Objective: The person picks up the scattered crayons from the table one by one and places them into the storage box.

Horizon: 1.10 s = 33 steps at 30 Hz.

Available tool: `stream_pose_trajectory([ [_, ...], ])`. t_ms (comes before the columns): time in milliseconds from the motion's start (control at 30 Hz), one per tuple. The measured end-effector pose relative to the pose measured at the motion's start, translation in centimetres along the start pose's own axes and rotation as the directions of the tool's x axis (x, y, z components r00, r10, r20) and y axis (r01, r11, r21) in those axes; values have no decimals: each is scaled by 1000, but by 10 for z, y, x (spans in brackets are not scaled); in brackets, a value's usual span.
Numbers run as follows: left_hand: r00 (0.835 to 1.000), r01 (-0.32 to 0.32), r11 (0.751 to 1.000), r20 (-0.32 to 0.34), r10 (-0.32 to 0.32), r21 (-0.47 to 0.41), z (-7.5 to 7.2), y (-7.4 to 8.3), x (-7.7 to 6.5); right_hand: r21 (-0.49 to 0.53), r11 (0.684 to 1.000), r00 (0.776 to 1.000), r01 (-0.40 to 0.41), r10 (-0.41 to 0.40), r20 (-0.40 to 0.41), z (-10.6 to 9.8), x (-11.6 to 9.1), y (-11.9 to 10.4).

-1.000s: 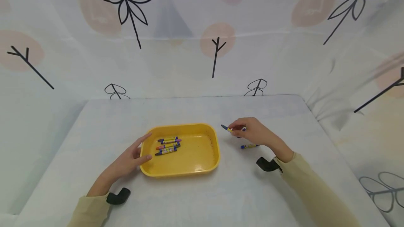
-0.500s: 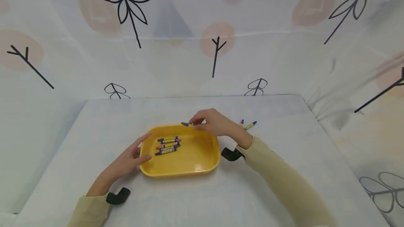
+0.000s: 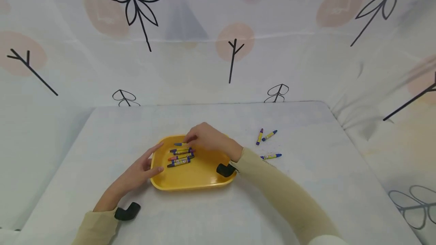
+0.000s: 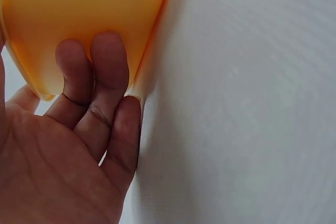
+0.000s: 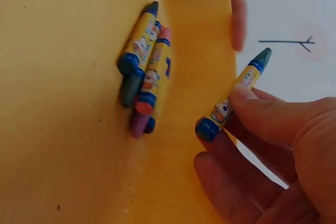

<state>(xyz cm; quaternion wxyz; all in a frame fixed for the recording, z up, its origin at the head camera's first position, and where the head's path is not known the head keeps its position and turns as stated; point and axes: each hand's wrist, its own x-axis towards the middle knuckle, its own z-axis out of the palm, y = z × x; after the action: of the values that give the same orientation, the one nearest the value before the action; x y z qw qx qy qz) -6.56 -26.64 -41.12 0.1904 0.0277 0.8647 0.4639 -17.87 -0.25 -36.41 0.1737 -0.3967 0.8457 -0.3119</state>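
My left hand (image 3: 139, 173) grips the left end of a yellow tray (image 3: 201, 175); its thumb lies at the rim, and in the left wrist view bent fingers press the outer wall. Over the tray's far side, my right hand (image 3: 208, 138) pinches a dark-tipped crayon (image 5: 221, 109) between thumb and fingers. In the right wrist view this crayon is tilted and apart from the pile. Several crayons (image 5: 152, 77) with yellow wrappers lie heaped together in the tray's left half, just nearer to me than the right hand.
Right of the tray, a purple-tipped crayon (image 3: 259, 136) and a blue-tipped crayon (image 3: 270, 135) lie close together on the white table (image 3: 306, 184). Another blue-tipped crayon (image 3: 272, 156) is nearer, beside the right sleeve (image 3: 276, 184). A patterned cloth (image 3: 190, 67) hangs behind.
My right hand has carried the crayon leftward from the table, across the tray's far rim, and down near the pile. The left hand and the tray have stayed put.
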Motion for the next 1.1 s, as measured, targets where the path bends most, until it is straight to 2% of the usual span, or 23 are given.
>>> stream_pose_trajectory([
  [167,1000,-6,1000,5,6,-17,-1,-1,-1,-126,991,998,-40,44,35,11,4,-3],
  [333,1000,-6,1000,6,6,-25,-1,-3,0,-266,963,998,-51,56,13,22,7,-4],
  [533,1000,-8,1000,5,8,-10,-1,-3,1,-308,948,997,-74,75,-9,29,9,-3],
  [700,1000,-10,1000,5,10,2,-1,-2,0,-254,964,997,-81,77,-27,30,10,0],
  [833,1000,-12,1000,3,12,10,-1,-3,1,-126,989,997,-80,77,-25,25,7,1],
  [967,1000,-9,1000,-3,9,22,0,-4,1,42,996,996,-76,77,-34,13,-2,-1],
  [1100,1000,-11,999,-7,12,31,0,-4,1,88,995,995,-55,61,-75,-6,-18,-5],
])
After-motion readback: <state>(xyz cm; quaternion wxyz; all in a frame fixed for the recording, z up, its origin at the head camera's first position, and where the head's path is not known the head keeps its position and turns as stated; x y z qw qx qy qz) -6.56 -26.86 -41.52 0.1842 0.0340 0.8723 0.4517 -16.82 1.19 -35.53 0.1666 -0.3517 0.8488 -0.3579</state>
